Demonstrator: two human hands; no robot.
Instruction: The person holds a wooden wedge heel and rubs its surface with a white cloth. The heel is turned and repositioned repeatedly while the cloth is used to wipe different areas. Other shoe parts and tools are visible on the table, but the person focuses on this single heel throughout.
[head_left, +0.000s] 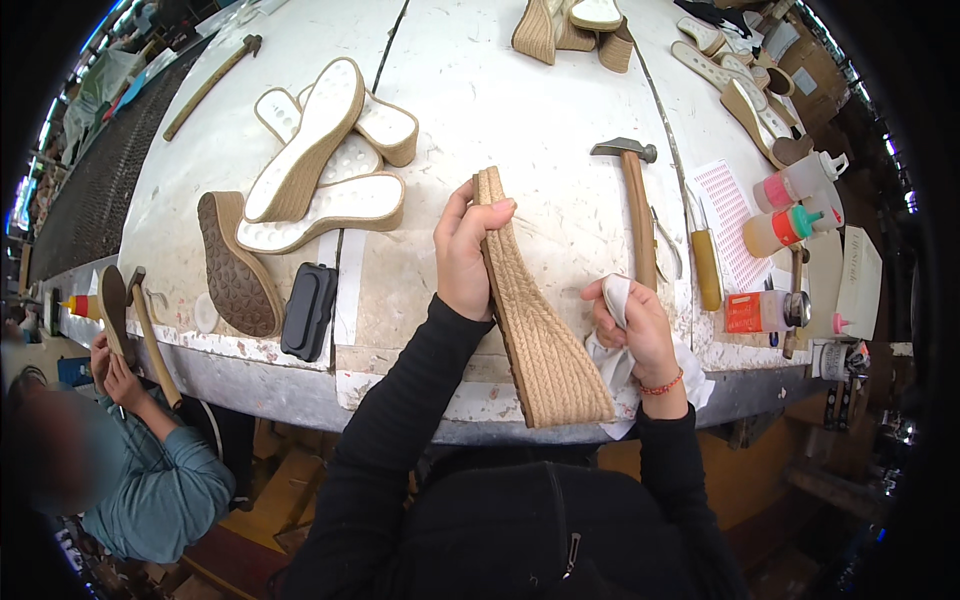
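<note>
My left hand [468,245] is closed round the narrow toe end of a wedge shoe sole [535,310]. Its side is wrapped in braided, straw-coloured rope, and the thick heel end points down toward the table's front edge. In my right hand [640,330], fingers pinch a white cloth [617,298], part of which hangs down beside the heel. The right hand is just right of the sole, apart from its rope side. A dark edge shows along the sole's left; the rest of its underside is hidden.
Several wedge soles [315,150] lie piled at left, near a black case [309,312]. A hammer [635,200] lies right of my hands, beside a yellow-handled tool [705,268]. Plastic bottles [780,232] stand at far right. At lower left a co-worker [160,480] holds a sole.
</note>
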